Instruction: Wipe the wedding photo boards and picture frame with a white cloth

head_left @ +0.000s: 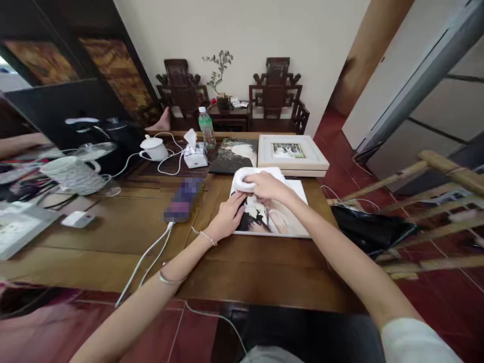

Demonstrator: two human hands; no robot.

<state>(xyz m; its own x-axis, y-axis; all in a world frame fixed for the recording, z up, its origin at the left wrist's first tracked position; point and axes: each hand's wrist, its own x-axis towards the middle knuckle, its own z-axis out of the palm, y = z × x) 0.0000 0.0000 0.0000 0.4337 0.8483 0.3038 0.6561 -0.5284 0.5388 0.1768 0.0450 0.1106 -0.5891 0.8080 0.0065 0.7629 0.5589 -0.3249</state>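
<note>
A photo panel [280, 217] with white edges lies flat on the wooden table in front of me. My left hand [229, 216] rests on its left side, fingers stretched out and lying flat, holding nothing. Bunched on the panel's upper part is a soft white cloth [242, 180], with my right hand [267, 185] closed on it and pressing from above. The cloth and both hands cover part of the picture. Just behind lie a dark photo panel [232, 159] and a white framed photo [317, 157], which sits on top of another flat piece.
Left of the panel is a phone [183, 199] on a white cable. Further back stand a tissue box [195, 157], a green-labelled bottle [206, 128] and a lidded white cup [154, 147]. A power strip [22, 229] and cables crowd the far left. Bamboo poles [449, 171] stand at right.
</note>
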